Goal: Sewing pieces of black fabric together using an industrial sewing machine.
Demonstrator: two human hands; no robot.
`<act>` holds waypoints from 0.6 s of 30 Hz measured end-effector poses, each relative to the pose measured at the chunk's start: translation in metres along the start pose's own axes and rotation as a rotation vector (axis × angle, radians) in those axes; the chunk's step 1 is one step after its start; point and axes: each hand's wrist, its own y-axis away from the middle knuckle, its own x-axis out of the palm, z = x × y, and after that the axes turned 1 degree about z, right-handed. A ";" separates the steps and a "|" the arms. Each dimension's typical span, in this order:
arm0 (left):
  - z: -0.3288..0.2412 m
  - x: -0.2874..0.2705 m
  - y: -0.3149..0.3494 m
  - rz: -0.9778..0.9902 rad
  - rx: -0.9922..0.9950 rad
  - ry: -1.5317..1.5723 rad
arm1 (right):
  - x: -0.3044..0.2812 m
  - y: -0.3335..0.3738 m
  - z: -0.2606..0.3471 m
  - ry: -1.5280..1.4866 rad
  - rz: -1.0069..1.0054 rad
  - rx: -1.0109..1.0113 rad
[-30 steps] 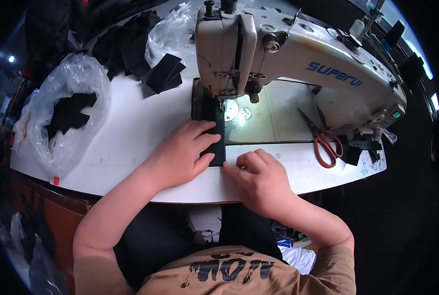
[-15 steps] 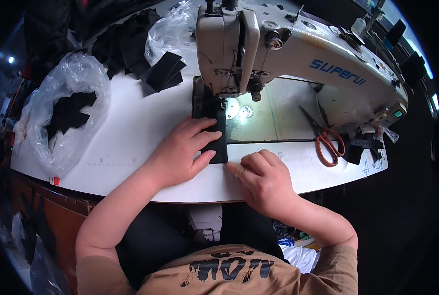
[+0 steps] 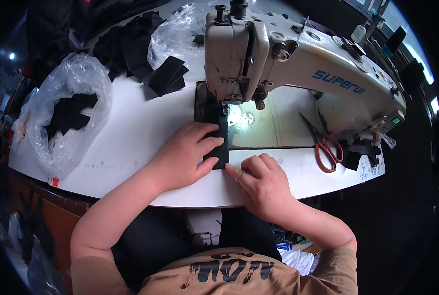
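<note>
— Little has moved since the earlier frame: sewing machine and table sit slightly lower in view together, which reads as head movement. The right hand now appears to have its leading fingertip on the black strip, where it stood just beside the edge.

— Position of the strip?

— Flat, lengthwise, near end toward the person, running up to the presser foot. Its far end merges with dark surfaces; its limit cannot be told.

— Condition of the hands?

— Left hand: palm down, fingers loosely spread, tips resting on the strip. Right hand: mostly curled, leading fingertip at the near right corner. Whether it pinches or merely touches, I cannot tell.

— Recommendation for this step?

— In my judgement: even, light pressure from the left, steering without tugging; the right fingertip should keep the corner square to the long edge. Left fingertips need to remain clear of the needle.

— Surroundings?

— Orange-handled scissors lie to the right, well apart from the strip. Far left, a clear plastic bag holds black pieces.
</note>
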 end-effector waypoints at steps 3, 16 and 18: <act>0.002 0.001 0.001 -0.001 0.011 -0.026 | -0.001 -0.003 0.000 -0.007 0.033 0.004; 0.019 0.004 -0.016 -0.001 -0.013 0.015 | 0.006 -0.023 -0.016 0.198 0.059 -0.036; 0.023 0.007 -0.020 -0.021 0.007 -0.015 | 0.007 -0.027 -0.020 0.233 0.063 -0.041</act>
